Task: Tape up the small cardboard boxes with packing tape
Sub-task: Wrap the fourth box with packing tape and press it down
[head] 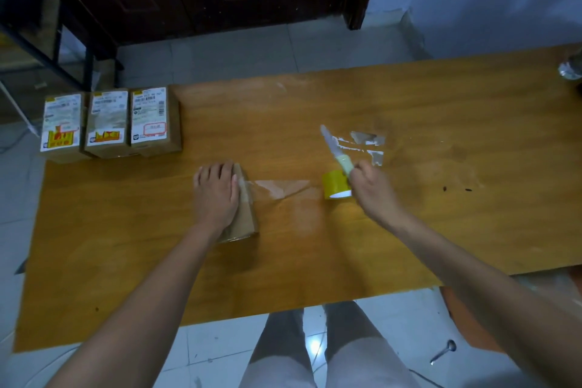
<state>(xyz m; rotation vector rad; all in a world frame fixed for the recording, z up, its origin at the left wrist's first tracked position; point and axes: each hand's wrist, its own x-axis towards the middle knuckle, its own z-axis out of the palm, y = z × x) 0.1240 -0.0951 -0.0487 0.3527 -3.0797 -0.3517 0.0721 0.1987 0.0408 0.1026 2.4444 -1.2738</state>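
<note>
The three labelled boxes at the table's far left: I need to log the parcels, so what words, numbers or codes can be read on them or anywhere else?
Left box label: print and yellow graphic, too blurred to read.
Middle box label: too blurred to read.
Right box label: barcode and red-outlined stamp, characters too small to read.
Tape roll: no text visible.

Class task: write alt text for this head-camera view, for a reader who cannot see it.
A left hand presses a small cardboard box on a wooden table; clear tape stretches to a yellow roll beside the right hand, which grips a knife.
</note>
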